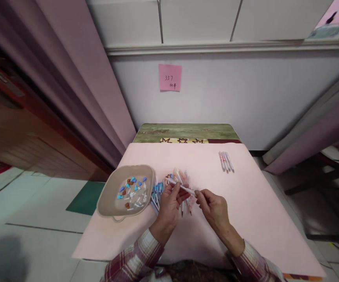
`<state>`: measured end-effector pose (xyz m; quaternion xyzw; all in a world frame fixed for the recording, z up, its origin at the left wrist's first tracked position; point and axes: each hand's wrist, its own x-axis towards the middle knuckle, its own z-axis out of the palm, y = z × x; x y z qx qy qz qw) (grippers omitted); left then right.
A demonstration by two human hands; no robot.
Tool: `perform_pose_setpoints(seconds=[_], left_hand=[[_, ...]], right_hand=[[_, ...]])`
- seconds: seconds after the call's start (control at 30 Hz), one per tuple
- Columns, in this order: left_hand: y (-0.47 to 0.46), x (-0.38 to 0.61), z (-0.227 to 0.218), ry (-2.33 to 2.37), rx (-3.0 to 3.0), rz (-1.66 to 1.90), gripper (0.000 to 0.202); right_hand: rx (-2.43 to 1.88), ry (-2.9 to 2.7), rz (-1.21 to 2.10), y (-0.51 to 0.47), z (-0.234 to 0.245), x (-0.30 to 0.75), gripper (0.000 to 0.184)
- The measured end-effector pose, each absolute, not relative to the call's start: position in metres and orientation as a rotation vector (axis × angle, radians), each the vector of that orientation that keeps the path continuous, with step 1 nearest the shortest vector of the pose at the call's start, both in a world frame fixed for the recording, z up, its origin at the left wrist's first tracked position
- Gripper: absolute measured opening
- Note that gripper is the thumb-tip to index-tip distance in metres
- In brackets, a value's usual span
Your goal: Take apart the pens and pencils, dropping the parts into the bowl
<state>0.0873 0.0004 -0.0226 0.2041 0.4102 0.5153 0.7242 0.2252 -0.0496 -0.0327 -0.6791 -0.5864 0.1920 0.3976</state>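
My left hand (170, 203) and my right hand (213, 207) hold one thin white pen (181, 186) between them, a little above the pink table cover (246, 203). The left fingers pinch its middle, and the right fingertips pinch its right end. Under the hands lies a loose pile of several pens and pen parts (172, 188), some with blue ends. Left of the hands stands a beige tray (106, 197) with small blue, white and brown pieces inside.
A short row of finished pens (226, 161) lies at the far right of the cover. A green patterned table edge (187, 133) shows behind it. A pink sticky note (170, 77) hangs on the wall. Curtains flank both sides.
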Motion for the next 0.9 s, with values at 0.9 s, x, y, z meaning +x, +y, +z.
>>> perform_pose_setpoints(seconds=[0.9], left_hand=[[0.0003, 0.0861, -0.032, 0.911, 0.472, 1.125, 0.034]], right_hand=[[-1.723, -1.507, 0.646, -0.0526, -0.0349, 0.2234, 0.032]])
